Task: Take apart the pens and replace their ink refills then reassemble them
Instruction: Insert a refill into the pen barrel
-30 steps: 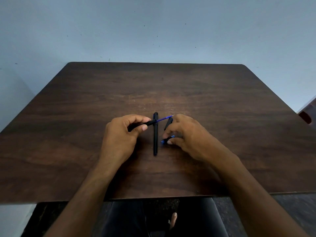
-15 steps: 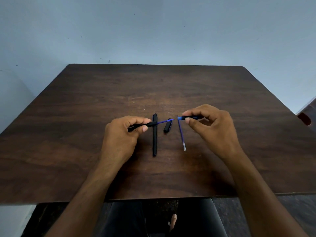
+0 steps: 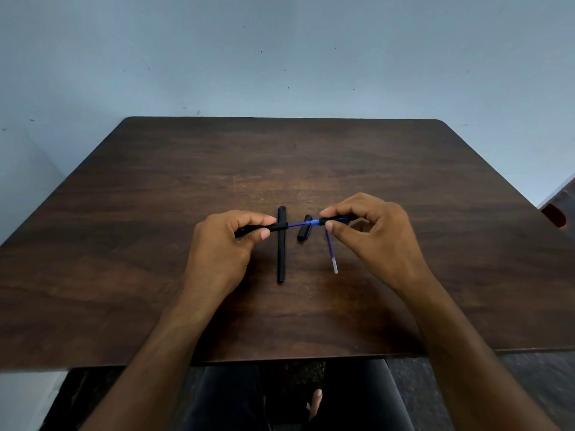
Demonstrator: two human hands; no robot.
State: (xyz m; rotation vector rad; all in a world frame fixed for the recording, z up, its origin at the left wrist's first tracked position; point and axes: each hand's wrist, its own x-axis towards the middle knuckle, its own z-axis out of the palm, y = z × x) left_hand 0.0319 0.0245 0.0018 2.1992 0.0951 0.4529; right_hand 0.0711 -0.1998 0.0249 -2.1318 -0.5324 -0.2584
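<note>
My left hand (image 3: 222, 244) grips a black pen barrel (image 3: 275, 227) held level, with a blue refill (image 3: 298, 224) sticking out of its right end. My right hand (image 3: 375, 231) pinches the pen's front piece (image 3: 334, 219), black with a blue end, against the tip of that refill. A whole black pen (image 3: 281, 247) lies on the table, pointing away from me, under the barrel. A short black cap (image 3: 304, 232) lies just right of it. A loose blue refill (image 3: 331, 253) with a pale end lies below my right fingers.
The dark wooden table (image 3: 435, 244) reaches to a pale blue wall. A reddish object (image 3: 557, 214) shows at the right edge beyond the table. My legs are below the near edge.
My right hand lifted off the table with the front piece and brought it up to the tip of the refill in the barrel. The loose refill came into sight. My left hand stayed put.
</note>
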